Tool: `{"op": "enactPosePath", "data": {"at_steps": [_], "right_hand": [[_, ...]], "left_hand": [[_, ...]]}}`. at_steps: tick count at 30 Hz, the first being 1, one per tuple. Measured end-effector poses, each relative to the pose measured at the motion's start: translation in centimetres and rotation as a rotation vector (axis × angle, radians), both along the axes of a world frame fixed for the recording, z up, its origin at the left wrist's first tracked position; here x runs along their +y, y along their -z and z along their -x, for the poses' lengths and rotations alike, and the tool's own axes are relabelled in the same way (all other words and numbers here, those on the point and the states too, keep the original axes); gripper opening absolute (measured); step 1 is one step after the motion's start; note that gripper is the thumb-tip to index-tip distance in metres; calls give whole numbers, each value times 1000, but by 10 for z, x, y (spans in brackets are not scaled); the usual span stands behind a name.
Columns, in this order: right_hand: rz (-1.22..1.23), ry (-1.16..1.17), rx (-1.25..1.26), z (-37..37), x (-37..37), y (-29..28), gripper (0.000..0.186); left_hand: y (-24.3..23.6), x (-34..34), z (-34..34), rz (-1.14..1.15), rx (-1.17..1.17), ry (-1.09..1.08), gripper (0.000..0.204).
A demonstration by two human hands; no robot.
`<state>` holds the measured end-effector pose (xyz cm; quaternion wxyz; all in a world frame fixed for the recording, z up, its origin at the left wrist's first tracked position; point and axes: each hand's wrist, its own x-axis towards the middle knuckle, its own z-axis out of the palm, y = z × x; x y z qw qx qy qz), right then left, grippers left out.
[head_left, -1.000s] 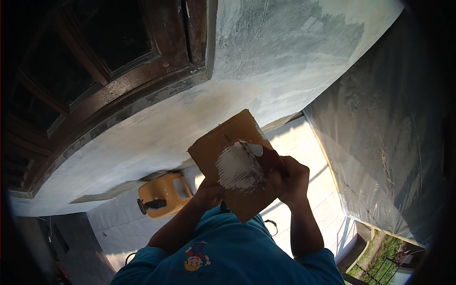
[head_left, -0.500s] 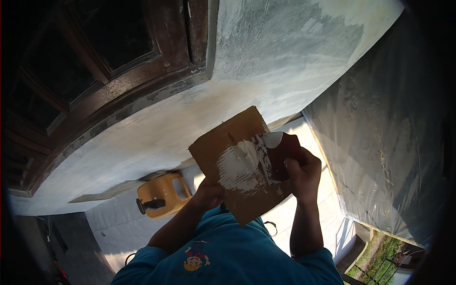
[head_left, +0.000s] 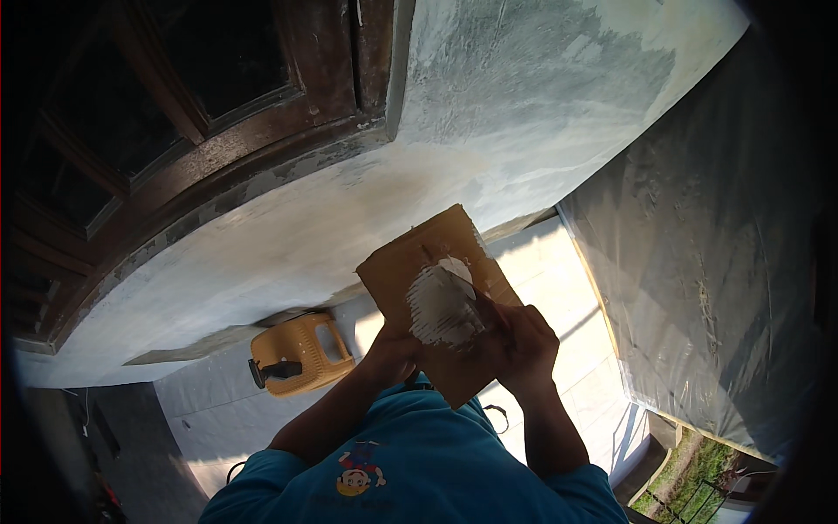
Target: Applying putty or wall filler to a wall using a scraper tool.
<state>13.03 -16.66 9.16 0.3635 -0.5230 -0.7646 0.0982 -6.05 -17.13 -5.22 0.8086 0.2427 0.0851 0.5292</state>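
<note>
My left hand (head_left: pixel 390 354) is closed on the left edge of a brown cardboard piece (head_left: pixel 456 384), held out in front of my blue shirt. White putty (head_left: pixel 436 307) is smeared in a ridged patch on its middle. Gripped in my right hand (head_left: pixel 529 351) is a flat, dark red putty spreader (head_left: pixel 491 313). It is tilted steeply over the right side of the putty, and its lower edge appears to touch the patch. My right fingers partly hide the spreader and the cardboard's right edge.
An orange-yellow plastic stool (head_left: pixel 305 349) with a dark tool (head_left: pixel 281 370) on it stands by the patchy plastered wall (head_left: pixel 489 157). A brown wooden window frame (head_left: pixel 323 79) is at upper left. Plastic sheeting (head_left: pixel 690 253) hangs on the right; pale sheeting (head_left: pixel 205 419) covers the floor.
My right hand has moved left and slightly down, bringing the spreader from the cardboard's right side over the putty and tilting it up. The putty patch looks more gathered toward the middle.
</note>
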Motion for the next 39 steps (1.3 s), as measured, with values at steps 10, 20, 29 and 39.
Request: {"op": "enactPosePath", "data": {"at_steps": [10, 20, 29, 39], "right_hand": [[38, -98, -91, 6, 8, 1, 31], [-139, -333, -357, 5, -3, 0, 47], [-79, -397, -545, 14, -10, -12, 51], [-54, -152, -210, -14, 13, -49, 30]], "left_hand": [[-14, 3, -5, -81, 127, -20, 63], [-25, 4, 3, 22, 145, -59, 66], [-32, 3, -1, -168, 62, -48, 60], [0, 5, 14, -223, -42, 74, 55]]}}
